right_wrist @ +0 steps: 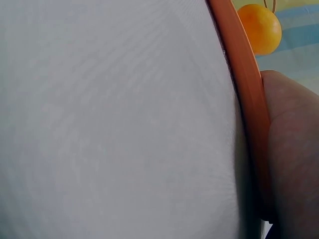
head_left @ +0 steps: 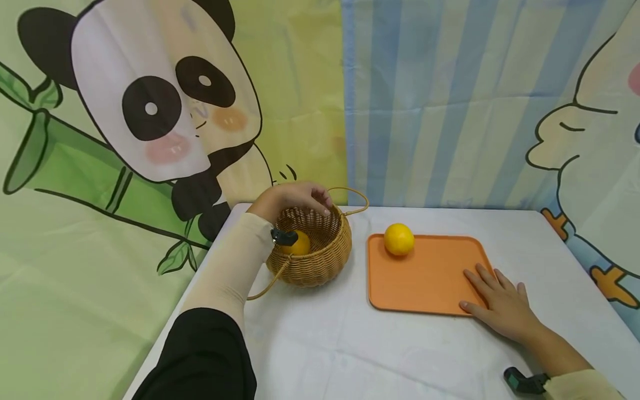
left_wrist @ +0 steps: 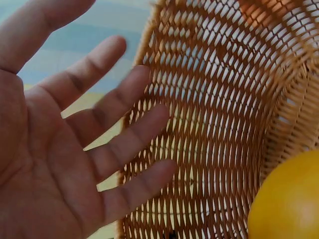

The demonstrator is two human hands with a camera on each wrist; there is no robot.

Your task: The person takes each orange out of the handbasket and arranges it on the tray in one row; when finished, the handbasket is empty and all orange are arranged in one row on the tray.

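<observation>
A pale green fabric backdrop printed with a cartoon panda (head_left: 165, 94) and a second fabric panel with blue and cream stripes (head_left: 430, 105) rise behind a table covered with a white cloth (head_left: 400, 355). Head view: a round, brown woven wicker basket with two looped handles (head_left: 315, 270) stands on the left part of the table and contains a round yellow-orange fruit (head_left: 302, 244), partly hidden by a small black device at the left wrist (head_left: 284, 237). The left hand (head_left: 300, 196) hangs over the basket's far side, its fingers loosely bent. To the basket's right, well apart from it, lies a flat rectangular orange tray with rounded corners (head_left: 425, 283); a second round yellow-orange fruit (head_left: 399, 239) rests near its far left corner. The right hand (head_left: 502, 305) rests on the tray's near right corner, fingers spread and extended. Left wrist view: the palm is bare and the fingers stand widely apart beside the basket's woven wall; the contained fruit occupies the lower right. Right wrist view: part of the right hand touches the tray's rim, with the second fruit beyond; the fingertips cannot be distinguished here.
</observation>
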